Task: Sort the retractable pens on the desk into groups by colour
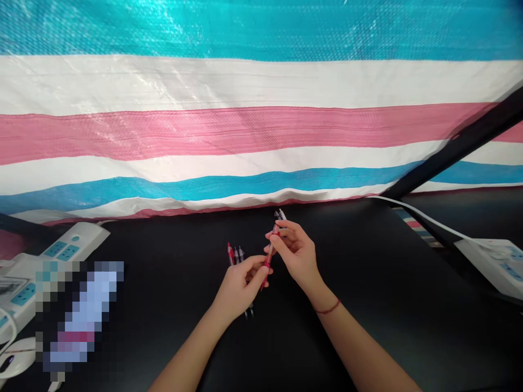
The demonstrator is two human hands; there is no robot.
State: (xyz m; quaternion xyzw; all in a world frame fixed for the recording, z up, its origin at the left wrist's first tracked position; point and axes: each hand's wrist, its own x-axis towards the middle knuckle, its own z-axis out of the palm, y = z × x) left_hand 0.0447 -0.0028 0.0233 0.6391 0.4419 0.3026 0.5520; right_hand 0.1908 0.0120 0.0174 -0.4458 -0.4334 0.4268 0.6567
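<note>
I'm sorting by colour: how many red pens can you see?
2: a red pen held by the left hand and right hand, and another red pen beyond the left hand. The hands may hide more.

wall: striped sheet point(261, 81), blue/white/pink, rippled low down | right: slanted black bar point(457, 143) | furniture: black tabletop point(368, 261) | light: glare point(169, 24) on sheet, upper left

head view | text: I can read none | labels, brands: none legible to me | numbers, signs: none
</note>
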